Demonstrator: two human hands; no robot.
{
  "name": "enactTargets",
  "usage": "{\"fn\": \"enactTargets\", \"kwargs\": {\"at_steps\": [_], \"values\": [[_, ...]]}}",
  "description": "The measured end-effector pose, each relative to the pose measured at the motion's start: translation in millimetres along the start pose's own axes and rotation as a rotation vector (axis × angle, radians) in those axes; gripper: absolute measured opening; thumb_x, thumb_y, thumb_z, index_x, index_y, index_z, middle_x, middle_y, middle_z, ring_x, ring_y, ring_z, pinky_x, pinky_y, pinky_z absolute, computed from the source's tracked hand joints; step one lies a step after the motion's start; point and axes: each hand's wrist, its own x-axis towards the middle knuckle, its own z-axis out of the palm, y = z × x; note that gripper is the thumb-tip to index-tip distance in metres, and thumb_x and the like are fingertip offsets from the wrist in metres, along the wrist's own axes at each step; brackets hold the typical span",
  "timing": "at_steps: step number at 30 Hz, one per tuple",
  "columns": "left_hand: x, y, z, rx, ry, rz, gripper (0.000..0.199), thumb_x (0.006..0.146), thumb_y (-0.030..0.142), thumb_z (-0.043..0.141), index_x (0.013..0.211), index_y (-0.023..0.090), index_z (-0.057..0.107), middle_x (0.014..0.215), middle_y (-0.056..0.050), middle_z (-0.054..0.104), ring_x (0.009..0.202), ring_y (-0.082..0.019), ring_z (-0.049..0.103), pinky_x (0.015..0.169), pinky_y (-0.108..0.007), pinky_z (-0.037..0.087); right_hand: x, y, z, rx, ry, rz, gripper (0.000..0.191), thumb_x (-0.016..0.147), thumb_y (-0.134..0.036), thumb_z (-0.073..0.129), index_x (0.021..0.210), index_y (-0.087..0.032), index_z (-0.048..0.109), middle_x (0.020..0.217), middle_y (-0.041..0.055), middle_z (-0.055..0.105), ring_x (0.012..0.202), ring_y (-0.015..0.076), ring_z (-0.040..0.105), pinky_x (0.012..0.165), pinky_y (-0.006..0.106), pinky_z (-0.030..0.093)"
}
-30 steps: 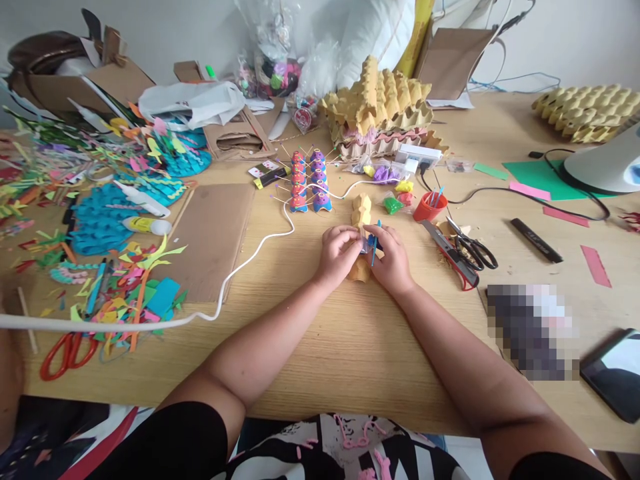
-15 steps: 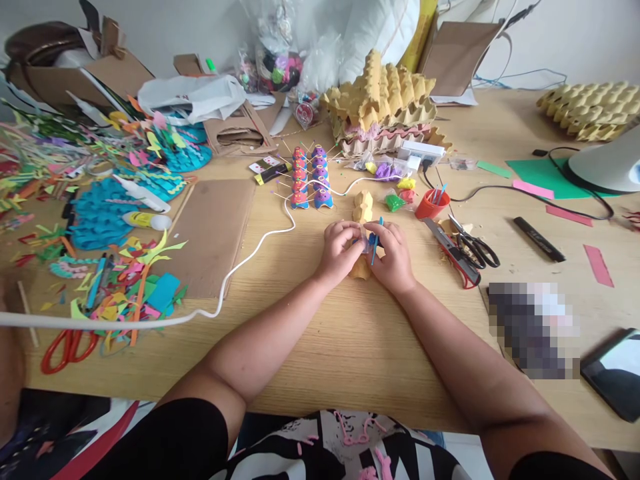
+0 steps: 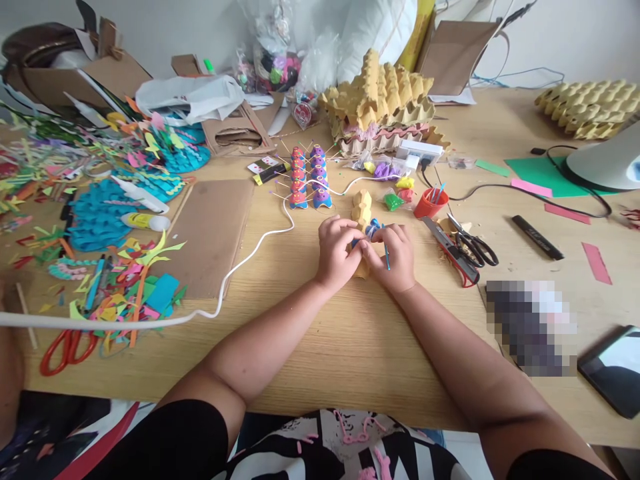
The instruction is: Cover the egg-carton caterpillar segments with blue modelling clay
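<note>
My left hand [image 3: 336, 250] is closed in a pinch on a small lump of blue modelling clay [image 3: 356, 243], mostly covered by the fingers. Fingertips of my right hand [image 3: 397, 257] meet those of the left, and a thin blue clay tool [image 3: 387, 249] is held in it, tilted upright. More blue clay in clear wrapping [image 3: 373, 228] shows between the hands at the right fingers. Beneath lies a yellow egg-carton strip [image 3: 362, 204], its middle hidden by my hands. Two painted egg-carton strips, one red and blue [image 3: 299, 179], one purple and blue [image 3: 319, 177], stand beyond with thin sticks poking out.
Packets of coloured clay [image 3: 393, 200] and an orange cup [image 3: 431, 201] sit ahead right. Box cutter [image 3: 453, 253] and black scissors [image 3: 475, 245] lie right. A white cable [image 3: 255, 250] crosses left, by cardboard [image 3: 213, 227] and paper scraps [image 3: 135, 293]. Another person's arm [image 3: 10, 360] shows far left.
My right hand has shifted slightly right and its thumb now meets the left fingers. The blue tool has moved right and tilted the other way. The wrapped blue clay sits farther up.
</note>
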Motion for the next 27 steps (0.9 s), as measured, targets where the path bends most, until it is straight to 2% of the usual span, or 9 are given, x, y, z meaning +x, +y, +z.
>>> {"fn": "enactTargets", "kwargs": {"at_steps": [7,14,17,20,23,25,27], "values": [[0,0,1.5,0.036,0.017,-0.008,0.013,0.101,0.035,0.073,0.09,0.029,0.073,0.117,-0.007,0.075,0.132,-0.029,0.063,0.133,-0.054,0.041,3,-1,-1,0.007,-0.093,0.037,0.026,0.109,-0.032,0.058,0.084,-0.026,0.061,0.083,0.007,0.07,0.083,0.0277,0.06,0.078,0.045,0.044],[1,-2,2.3,-0.024,0.147,0.047,0.014,0.103,0.031,0.071,0.09,0.028,0.068,0.109,-0.005,0.075,0.12,-0.026,0.067,0.122,-0.048,0.048,4,-5,-2,-0.02,-0.073,-0.02,0.027,0.102,-0.026,0.063,0.076,-0.027,0.056,0.073,0.0043,0.066,0.075,0.0252,0.058,0.074,0.043,0.042],[0,-1,1.5,-0.012,0.154,0.007,0.012,0.102,0.029,0.071,0.091,0.028,0.068,0.111,-0.006,0.075,0.123,-0.028,0.067,0.122,-0.049,0.047,4,-5,-1,-0.017,-0.06,-0.055,0.028,0.098,-0.023,0.065,0.073,-0.027,0.053,0.07,0.003,0.064,0.071,0.0241,0.057,0.073,0.043,0.041],[1,0,0.0,-0.014,0.139,-0.019,0.011,0.102,0.031,0.071,0.091,0.028,0.069,0.111,-0.007,0.075,0.123,-0.028,0.066,0.123,-0.05,0.047,3,-3,-2,-0.016,-0.034,-0.045,0.028,0.1,-0.027,0.066,0.074,-0.027,0.055,0.07,0.0029,0.065,0.072,0.0244,0.059,0.073,0.043,0.044],[3,1,-1.4,-0.027,0.136,-0.078,0.012,0.103,0.034,0.07,0.092,0.028,0.071,0.111,-0.007,0.075,0.125,-0.028,0.066,0.124,-0.05,0.047,3,1,-4,0.037,0.021,0.012,0.02,0.104,-0.037,0.068,0.087,-0.027,0.064,0.083,0.0056,0.073,0.085,0.0281,0.067,0.081,0.046,0.05],[4,0,-1.6,-0.063,0.143,-0.131,0.013,0.104,0.036,0.07,0.094,0.028,0.072,0.112,-0.007,0.075,0.127,-0.028,0.066,0.125,-0.049,0.047,3,5,-5,0.085,0.057,0.036,0.013,0.105,-0.04,0.068,0.107,-0.027,0.07,0.103,0.0096,0.079,0.101,0.0324,0.073,0.092,0.052,0.055],[4,-1,-1.2,-0.139,0.152,-0.181,0.014,0.105,0.038,0.07,0.095,0.028,0.073,0.114,-0.007,0.075,0.127,-0.027,0.067,0.124,-0.048,0.048,4,9,-4,0.105,0.075,0.024,0.027,0.104,-0.039,0.069,0.129,-0.028,0.068,0.127,0.0136,0.08,0.119,0.0363,0.074,0.104,0.058,0.057]]}}
